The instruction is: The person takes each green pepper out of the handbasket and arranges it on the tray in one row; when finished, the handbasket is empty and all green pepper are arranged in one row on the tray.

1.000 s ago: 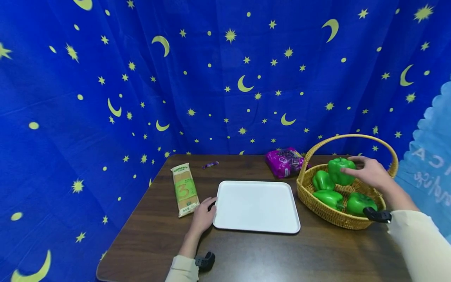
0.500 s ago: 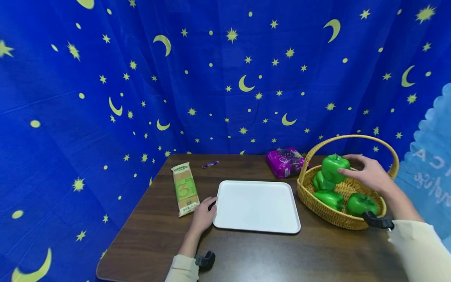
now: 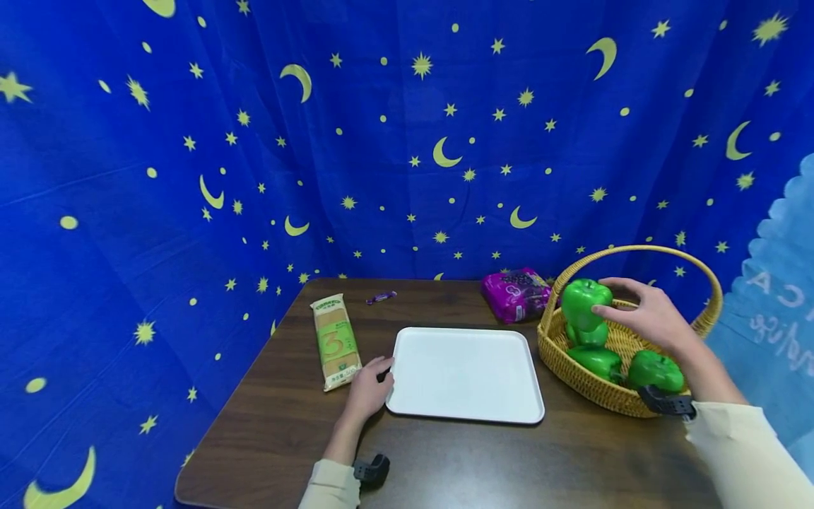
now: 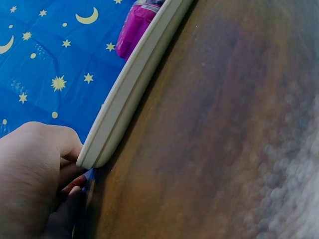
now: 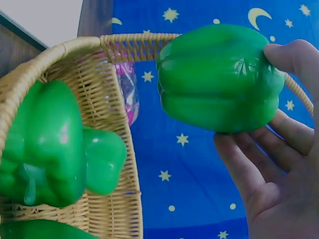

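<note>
Your right hand (image 3: 655, 311) grips a green pepper (image 3: 581, 302) above the wicker basket (image 3: 579, 379), at its ten-o'clock side. Your left hand (image 3: 366, 390) touches the white tray (image 3: 464, 375) at nine o'clock, pinch indeterminable; at three, a narrow gap reaches the basket.

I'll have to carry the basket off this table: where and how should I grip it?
Probably the top of its handle, from above: the slim arch rises well over the basket, leaving open space beneath to wrap round.
</note>
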Available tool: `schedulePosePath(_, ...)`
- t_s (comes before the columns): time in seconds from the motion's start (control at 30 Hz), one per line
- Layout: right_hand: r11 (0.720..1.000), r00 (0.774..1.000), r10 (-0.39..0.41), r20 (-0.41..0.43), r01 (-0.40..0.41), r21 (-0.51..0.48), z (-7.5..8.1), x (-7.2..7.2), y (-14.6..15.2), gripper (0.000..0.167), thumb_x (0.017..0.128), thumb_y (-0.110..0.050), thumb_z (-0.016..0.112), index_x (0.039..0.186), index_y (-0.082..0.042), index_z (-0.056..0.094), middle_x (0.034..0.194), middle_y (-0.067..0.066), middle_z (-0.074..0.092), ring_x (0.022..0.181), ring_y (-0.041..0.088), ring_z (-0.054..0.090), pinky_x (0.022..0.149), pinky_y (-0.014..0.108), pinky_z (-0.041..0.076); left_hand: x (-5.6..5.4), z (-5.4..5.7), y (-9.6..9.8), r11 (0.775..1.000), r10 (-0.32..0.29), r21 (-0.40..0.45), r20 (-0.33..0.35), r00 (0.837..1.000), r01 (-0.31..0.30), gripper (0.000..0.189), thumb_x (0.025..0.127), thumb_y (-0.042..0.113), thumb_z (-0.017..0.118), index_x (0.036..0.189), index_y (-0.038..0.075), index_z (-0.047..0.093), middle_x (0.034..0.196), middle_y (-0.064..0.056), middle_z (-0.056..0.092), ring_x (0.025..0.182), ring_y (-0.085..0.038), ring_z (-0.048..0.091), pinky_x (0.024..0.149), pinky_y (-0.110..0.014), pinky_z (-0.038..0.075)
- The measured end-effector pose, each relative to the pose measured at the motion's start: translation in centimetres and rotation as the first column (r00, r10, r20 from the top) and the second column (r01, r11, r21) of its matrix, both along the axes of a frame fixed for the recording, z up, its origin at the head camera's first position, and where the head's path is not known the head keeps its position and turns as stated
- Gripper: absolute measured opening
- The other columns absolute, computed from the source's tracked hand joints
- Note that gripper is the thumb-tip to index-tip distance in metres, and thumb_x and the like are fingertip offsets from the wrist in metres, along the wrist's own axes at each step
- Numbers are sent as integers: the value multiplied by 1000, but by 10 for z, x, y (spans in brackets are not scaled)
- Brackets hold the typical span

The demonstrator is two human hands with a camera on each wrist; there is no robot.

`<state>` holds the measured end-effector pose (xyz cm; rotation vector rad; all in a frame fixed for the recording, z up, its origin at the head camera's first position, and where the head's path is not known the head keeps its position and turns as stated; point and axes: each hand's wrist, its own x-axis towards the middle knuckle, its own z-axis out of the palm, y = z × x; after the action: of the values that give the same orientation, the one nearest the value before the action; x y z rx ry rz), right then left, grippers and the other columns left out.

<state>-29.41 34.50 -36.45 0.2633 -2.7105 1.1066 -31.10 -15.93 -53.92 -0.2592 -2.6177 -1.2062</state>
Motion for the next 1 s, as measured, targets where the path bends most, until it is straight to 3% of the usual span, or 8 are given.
schedulePosePath(0.1,1000,1000,3,-16,-3,15,-2,-2,-5,65,85,-47,68,136,-11,50,129,20,54,113,40,56,86,47,50,2,1,0,1000,7,16,2,1000,-7,37,85,9,63,121,3,67,124,-17,61,117,-32,55,99,-46,42)
schedulePosePath(0.4,1000,999,-3,-43,4,21,-4,-2,-8,66,85,-46,69,134,-6,51,126,21,56,112,38,55,87,48,49,4,7,2,1000,20,14,15,1000,-20,39,79,8,66,117,2,68,120,-18,62,115,-34,56,98,-47,42)
schedulePosePath(0.47,1000,999,4,-50,-3,17,-4,-2,-8,65,85,-44,69,134,-6,51,126,21,55,112,38,55,87,43,50,4,7,2,999,26,19,24,999,-26,39,78,8,67,117,2,69,120,-18,62,115,-34,56,98,-48,42)
schedulePosePath(0.53,1000,999,3,-53,-3,9,-4,-1,-9,65,85,-44,70,134,-6,52,126,21,55,111,38,56,84,30,52,4,7,2,999,35,22,27,999,-35,39,77,8,66,116,3,70,120,-18,62,115,-35,55,98,-48,41)
schedulePosePath(0.67,1000,998,3,-67,-3,7,-4,0,-13,63,83,-43,72,132,-6,54,128,22,54,110,38,57,75,9,45,3,6,0,999,38,18,25,999,-39,41,79,10,65,119,4,68,123,-17,61,118,-33,54,101,-47,40)
schedulePosePath(0.87,998,996,24,-88,-18,66,-6,3,-23,60,83,-44,72,129,-9,57,124,19,57,106,37,59,73,22,49,0,3,0,999,47,20,-2,999,-47,39,86,12,61,124,7,65,125,-9,62,119,-28,54,101,-43,41)
schedulePosePath(1.0,997,994,72,-84,-70,30,-10,2,-38,57,83,-41,73,128,-9,57,120,17,59,101,33,62,70,23,53,-2,3,3,999,40,6,-10,999,-40,37,91,14,56,126,6,63,127,-8,61,121,-27,53,101,-42,40)
